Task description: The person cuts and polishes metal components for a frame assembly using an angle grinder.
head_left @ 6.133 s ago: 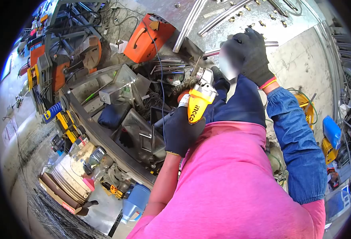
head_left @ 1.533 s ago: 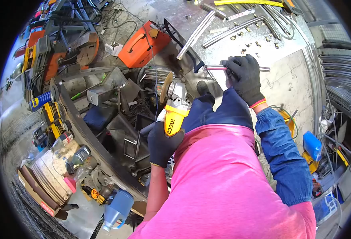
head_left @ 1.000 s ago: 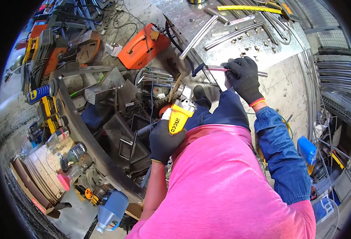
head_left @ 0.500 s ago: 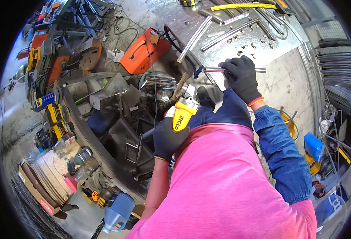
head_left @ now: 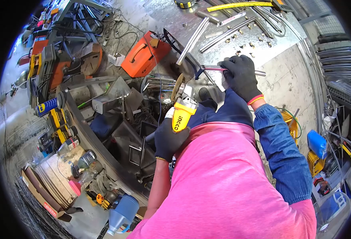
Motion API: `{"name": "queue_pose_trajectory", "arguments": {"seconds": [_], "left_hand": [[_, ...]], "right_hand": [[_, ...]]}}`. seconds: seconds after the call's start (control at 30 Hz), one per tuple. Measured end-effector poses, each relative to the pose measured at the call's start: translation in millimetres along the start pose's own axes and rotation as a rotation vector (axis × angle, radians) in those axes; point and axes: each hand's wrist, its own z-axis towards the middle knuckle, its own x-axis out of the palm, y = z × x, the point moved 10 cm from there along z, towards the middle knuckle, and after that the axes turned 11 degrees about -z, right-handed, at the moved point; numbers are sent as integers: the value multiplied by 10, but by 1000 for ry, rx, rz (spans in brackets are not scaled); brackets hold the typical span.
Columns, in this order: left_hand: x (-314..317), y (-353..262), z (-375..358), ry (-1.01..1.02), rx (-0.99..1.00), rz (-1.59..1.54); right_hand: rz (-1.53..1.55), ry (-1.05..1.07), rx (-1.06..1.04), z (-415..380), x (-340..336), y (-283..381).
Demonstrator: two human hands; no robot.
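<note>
My left hand (head_left: 170, 139), in a black glove, is wrapped round the yellow body of an angle grinder (head_left: 182, 116). The grinder's brown disc (head_left: 178, 87) points away from me, left of my leg. Farther forward and to the right, my gloved right hand (head_left: 241, 75) closes on a thin, shiny metal tube (head_left: 260, 73). Both ends of the tube stick out past the fingers. Its left end overlaps the tip of a dark blue metal bar (head_left: 199, 72).
A metal sheet (head_left: 277, 49) ahead bears metal tubes, small brass-coloured pieces and a yellow tape measure (head_left: 239, 5). An orange machine (head_left: 145, 53) stands ahead-left. Left of me, a dark-framed bench (head_left: 100, 153) holds scrap metal; a cable runs near the grinder.
The grinder has shifted slightly left, and its disc is tilted a little differently. My right hand keeps the tube in nearly the same place. The whole view has turned slightly.
</note>
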Motion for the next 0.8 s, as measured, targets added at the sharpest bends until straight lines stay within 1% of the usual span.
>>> {"name": "queue_pose_trajectory", "arguments": {"seconds": [0.17, 0.23, 0.27, 0.33, 0.37, 0.43, 0.47, 0.5, 0.57, 0.63, 0.7, 0.73, 0.77, 0.8], "left_hand": [[-63, 69, -26, -28, -5, -19], [-94, 107, -41, -3, -61, -165], [-110, 132, -45, 3, -58, -164], [-195, 165, -46, -38, -32, -327], [-222, 165, -43, -28, -30, -327], [-252, 295, -43, 10, -226, -630], [-326, 364, -30, 7, -276, -769], [-382, 390, -8, 16, -275, -765], [-554, 479, 15, -74, -275, -778], [-663, 542, 95, -97, -259, -745], [-666, 448, 207, 48, -257, -624], [-654, 351, 265, 74, -310, -489], [-630, 326, 295, 80, -318, -480], [-567, 289, 319, 136, -305, -430]], "right_hand": [[25, -60, -4, -7, -47, -15], [26, -67, -4, 29, -105, -41], [-3, -51, -68, 60, -131, -30], [-32, -33, -185, 179, -353, 73], [-81, 7, -265, 271, -386, 122], [-107, -34, -397, 410, -459, 212], [-82, -12, -436, 478, -418, 229], [-84, -12, -427, 543, -367, 200], [17, 30, -530, 583, -206, 237], [46, 42, -535, 602, 14, 175], [128, 0, -527, 542, 135, 166], [177, -2, -459, 526, 156, 111], [163, -6, -394, 529, 188, 46], [159, -1, -389, 525, 197, 35]]}}
